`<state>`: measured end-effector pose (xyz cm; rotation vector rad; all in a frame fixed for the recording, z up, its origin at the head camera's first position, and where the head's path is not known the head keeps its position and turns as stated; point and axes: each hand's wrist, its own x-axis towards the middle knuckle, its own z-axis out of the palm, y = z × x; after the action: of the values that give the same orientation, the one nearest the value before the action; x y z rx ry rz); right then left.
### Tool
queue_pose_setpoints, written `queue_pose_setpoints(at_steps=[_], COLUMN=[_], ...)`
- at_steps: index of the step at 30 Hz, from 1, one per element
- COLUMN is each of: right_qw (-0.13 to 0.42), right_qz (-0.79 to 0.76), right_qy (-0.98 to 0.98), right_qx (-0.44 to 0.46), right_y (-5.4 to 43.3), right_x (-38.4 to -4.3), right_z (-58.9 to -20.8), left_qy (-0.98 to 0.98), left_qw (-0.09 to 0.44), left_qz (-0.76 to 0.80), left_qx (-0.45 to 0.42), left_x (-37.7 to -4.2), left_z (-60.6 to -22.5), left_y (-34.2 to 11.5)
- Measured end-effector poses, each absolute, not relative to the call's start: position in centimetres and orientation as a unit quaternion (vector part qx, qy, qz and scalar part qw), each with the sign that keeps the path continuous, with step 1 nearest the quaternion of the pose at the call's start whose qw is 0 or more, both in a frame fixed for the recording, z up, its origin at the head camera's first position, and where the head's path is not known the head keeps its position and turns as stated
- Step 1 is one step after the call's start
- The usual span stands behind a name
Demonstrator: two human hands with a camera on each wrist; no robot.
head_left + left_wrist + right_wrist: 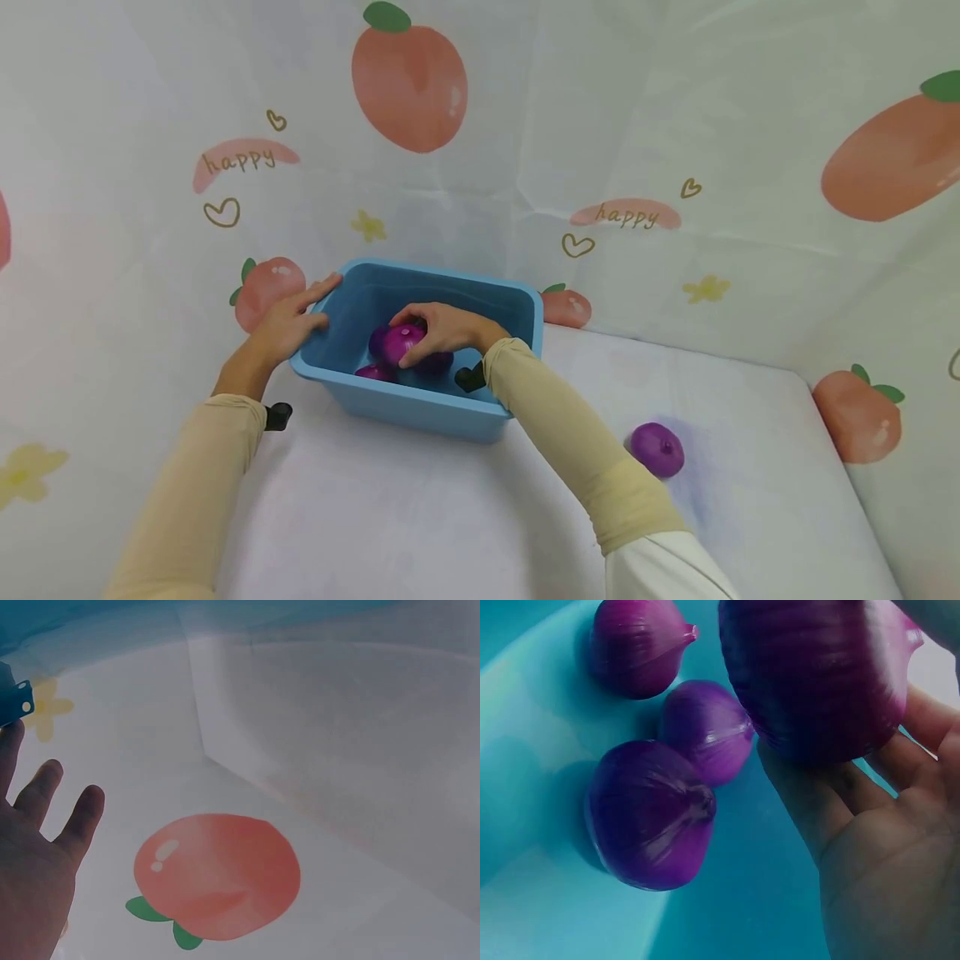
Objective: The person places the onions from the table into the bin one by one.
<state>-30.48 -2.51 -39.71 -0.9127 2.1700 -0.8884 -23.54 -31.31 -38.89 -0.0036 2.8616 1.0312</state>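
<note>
My right hand [450, 327] is inside the blue plastic bin [420, 413] and holds a purple onion [402, 342] between thumb and fingers. The right wrist view shows the held onion [810, 682] large and close, above the bin floor. Below it lie three more onions [649, 814] in the bin. At the bin's left end my left hand [281, 329] rests on the rim, thumb over the edge. Its fingers [81, 817] look straight and spread in the left wrist view.
Another purple onion [657, 450] lies on the white table cover [375, 517], to the right of my right forearm. Close behind the bin rises a white cloth backdrop [480, 192] printed with fruit and flowers. The bin's walls surround my right hand.
</note>
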Motion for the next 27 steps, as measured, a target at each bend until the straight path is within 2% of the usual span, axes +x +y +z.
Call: queue_pose_setpoints(at_steps=[14,27], right_qw=[0.327,0.34], right_qz=[-0.307,-0.341], right_qy=[0.82,0.796], right_qx=[-0.356,-0.367], right_y=[-2.62,-2.34], right_x=[-30.42,-30.53], right_z=[-39.93,-39.94], left_qy=[0.941,0.941], left_qw=[0.048,0.057], left_qz=[0.335,0.334], left_qx=[-0.005,-0.003], left_x=[-23.38,-23.34], left_z=[-39.21,-39.07], left_y=[-31.51,-31.36])
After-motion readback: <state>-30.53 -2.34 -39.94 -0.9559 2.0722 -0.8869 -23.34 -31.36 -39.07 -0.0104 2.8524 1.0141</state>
